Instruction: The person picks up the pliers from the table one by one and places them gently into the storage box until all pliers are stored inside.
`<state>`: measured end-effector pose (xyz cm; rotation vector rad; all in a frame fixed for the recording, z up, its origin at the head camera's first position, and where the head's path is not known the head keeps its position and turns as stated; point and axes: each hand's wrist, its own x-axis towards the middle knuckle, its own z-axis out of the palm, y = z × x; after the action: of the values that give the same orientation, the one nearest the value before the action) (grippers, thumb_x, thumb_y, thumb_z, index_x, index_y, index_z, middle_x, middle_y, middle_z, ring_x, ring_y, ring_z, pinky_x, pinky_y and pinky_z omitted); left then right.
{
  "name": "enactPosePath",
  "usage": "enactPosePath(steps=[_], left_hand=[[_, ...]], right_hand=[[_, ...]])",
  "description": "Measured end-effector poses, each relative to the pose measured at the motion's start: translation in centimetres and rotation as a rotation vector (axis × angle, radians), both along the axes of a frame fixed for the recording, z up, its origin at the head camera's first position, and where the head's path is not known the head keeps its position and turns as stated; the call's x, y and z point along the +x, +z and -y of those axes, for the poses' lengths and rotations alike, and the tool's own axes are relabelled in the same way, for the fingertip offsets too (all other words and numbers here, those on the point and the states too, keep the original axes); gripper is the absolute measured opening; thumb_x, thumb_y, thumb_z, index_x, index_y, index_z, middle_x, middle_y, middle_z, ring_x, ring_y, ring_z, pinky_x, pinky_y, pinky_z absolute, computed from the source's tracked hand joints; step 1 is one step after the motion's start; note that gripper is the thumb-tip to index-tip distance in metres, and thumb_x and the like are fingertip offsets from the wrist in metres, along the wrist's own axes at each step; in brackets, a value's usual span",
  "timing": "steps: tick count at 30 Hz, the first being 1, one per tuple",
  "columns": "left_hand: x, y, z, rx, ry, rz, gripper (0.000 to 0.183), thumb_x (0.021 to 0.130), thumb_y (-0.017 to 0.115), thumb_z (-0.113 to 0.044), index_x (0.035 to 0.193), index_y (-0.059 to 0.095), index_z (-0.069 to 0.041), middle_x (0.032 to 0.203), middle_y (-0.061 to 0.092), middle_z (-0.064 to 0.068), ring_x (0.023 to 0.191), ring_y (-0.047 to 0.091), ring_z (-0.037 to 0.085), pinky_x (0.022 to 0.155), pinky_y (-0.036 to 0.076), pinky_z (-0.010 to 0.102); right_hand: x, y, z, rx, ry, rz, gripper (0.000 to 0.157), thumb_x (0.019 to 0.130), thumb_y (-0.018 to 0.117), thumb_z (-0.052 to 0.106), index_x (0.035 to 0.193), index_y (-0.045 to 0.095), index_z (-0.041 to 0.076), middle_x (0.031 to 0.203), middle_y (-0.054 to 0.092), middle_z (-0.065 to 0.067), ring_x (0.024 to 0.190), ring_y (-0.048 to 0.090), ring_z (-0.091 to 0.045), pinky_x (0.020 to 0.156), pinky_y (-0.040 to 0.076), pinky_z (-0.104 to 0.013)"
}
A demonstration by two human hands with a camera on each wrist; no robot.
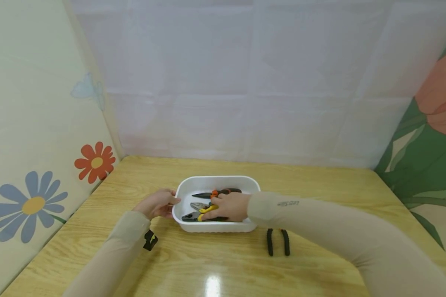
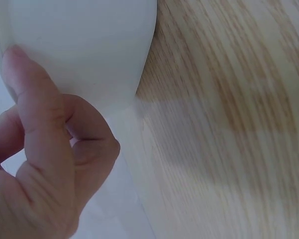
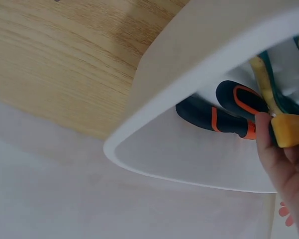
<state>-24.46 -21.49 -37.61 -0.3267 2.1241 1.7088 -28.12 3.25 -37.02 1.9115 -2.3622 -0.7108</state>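
A white plastic basin (image 1: 215, 227) stands on the wooden table with several pliers in it. My left hand (image 1: 157, 204) holds its left end, fingers against the wall (image 2: 89, 55). Inside the basin, my right hand (image 1: 232, 206) grips pliers with yellow-and-black handles (image 1: 208, 209); their dark jaws point left, near the basin floor. The yellow handle end (image 3: 291, 130) shows at my fingers in the right wrist view. Behind lie long-nose pliers with black-and-orange handles (image 1: 230, 191). Another pair's silvery jaws (image 1: 198, 206) show between them, its handles partly covered by my hand.
On the table right of the basin lies a tool with two black handles (image 1: 278, 242), its head hidden by my right sleeve. A small black-and-yellow object (image 1: 150, 240) sits beside my left forearm. A white sheet (image 1: 245, 82) hangs behind the table (image 1: 208, 264).
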Motion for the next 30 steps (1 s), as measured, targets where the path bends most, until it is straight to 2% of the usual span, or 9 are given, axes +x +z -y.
enactPosePath(steps=[4, 7, 11, 13, 17, 21, 23, 30], left_hand=[[0.0, -0.1, 0.1, -0.012, -0.002, 0.003, 0.026, 0.098, 0.045, 0.001, 0.122, 0.041, 0.01, 0.088, 0.052, 0.01, 0.071, 0.056, 0.018, 0.059, 0.051, 0.026], [0.0, 0.0, 0.0, -0.017, 0.009, 0.01, 0.027, 0.098, 0.045, 0.0, 0.124, 0.04, 0.009, 0.091, 0.052, 0.011, 0.073, 0.056, 0.019, 0.061, 0.052, 0.027], [-0.1, 0.1, -0.1, -0.026, 0.013, 0.018, 0.029, 0.099, 0.045, 0.0, 0.126, 0.039, 0.009, 0.093, 0.051, 0.012, 0.074, 0.056, 0.02, 0.061, 0.052, 0.027], [-0.2, 0.1, -0.1, -0.034, 0.01, 0.019, 0.029, 0.099, 0.045, -0.001, 0.126, 0.04, 0.009, 0.092, 0.051, 0.011, 0.073, 0.056, 0.019, 0.06, 0.052, 0.026], [-0.3, 0.1, -0.2, -0.033, 0.008, 0.023, 0.029, 0.099, 0.044, -0.001, 0.126, 0.039, 0.009, 0.089, 0.049, 0.01, 0.071, 0.055, 0.018, 0.059, 0.052, 0.026], [-0.3, 0.0, -0.2, -0.028, 0.004, 0.021, 0.028, 0.099, 0.044, 0.0, 0.125, 0.039, 0.009, 0.088, 0.048, 0.01, 0.071, 0.055, 0.018, 0.059, 0.052, 0.026], [-0.3, -0.1, -0.2, -0.026, 0.004, 0.019, 0.027, 0.099, 0.044, 0.0, 0.124, 0.04, 0.009, 0.088, 0.048, 0.009, 0.071, 0.055, 0.018, 0.058, 0.052, 0.026], [-0.2, 0.0, 0.0, -0.039, 0.01, 0.013, 0.029, 0.099, 0.045, -0.001, 0.126, 0.039, 0.009, 0.09, 0.05, 0.011, 0.071, 0.055, 0.018, 0.056, 0.051, 0.024]], right_hand=[[0.0, -0.1, 0.1, 0.033, -0.004, -0.008, 0.063, 0.099, 0.057, 0.028, 0.151, 0.026, 0.046, 0.129, 0.047, -0.006, 0.098, 0.051, -0.017, 0.074, 0.049, -0.028], [-0.1, -0.4, -0.1, 0.044, -0.015, 0.004, 0.067, 0.099, 0.057, 0.02, 0.151, 0.024, 0.046, 0.138, 0.044, -0.007, 0.109, 0.052, -0.021, 0.083, 0.05, -0.032], [-0.5, -0.6, -0.6, 0.022, -0.026, 0.069, 0.066, 0.099, 0.055, 0.015, 0.151, 0.028, 0.043, 0.145, 0.04, -0.008, 0.12, 0.049, -0.025, 0.092, 0.049, -0.036], [-0.8, -0.5, -1.0, -0.011, -0.028, 0.113, 0.06, 0.099, 0.056, 0.018, 0.15, 0.033, 0.041, 0.144, 0.042, -0.008, 0.117, 0.05, -0.025, 0.092, 0.048, -0.036], [-1.3, 0.2, -1.7, -0.086, -0.011, 0.145, 0.055, 0.095, 0.063, 0.029, 0.146, 0.043, 0.034, 0.137, 0.046, -0.007, 0.107, 0.051, -0.022, 0.089, 0.047, -0.033], [-1.3, 1.1, -2.6, -0.191, 0.005, 0.177, 0.055, 0.092, 0.069, 0.03, 0.143, 0.049, 0.024, 0.14, 0.045, -0.015, 0.117, 0.051, -0.027, 0.098, 0.044, -0.036], [-1.3, 1.4, -3.0, -0.242, 0.003, 0.193, 0.053, 0.092, 0.069, 0.028, 0.141, 0.051, 0.02, 0.14, 0.044, -0.018, 0.119, 0.05, -0.03, 0.098, 0.045, -0.039], [-1.1, 1.9, -4.8, -0.356, -0.055, 0.179, 0.042, 0.095, 0.065, 0.026, 0.135, 0.057, 0.015, 0.13, 0.051, -0.015, 0.112, 0.053, -0.028, 0.093, 0.048, -0.04]])
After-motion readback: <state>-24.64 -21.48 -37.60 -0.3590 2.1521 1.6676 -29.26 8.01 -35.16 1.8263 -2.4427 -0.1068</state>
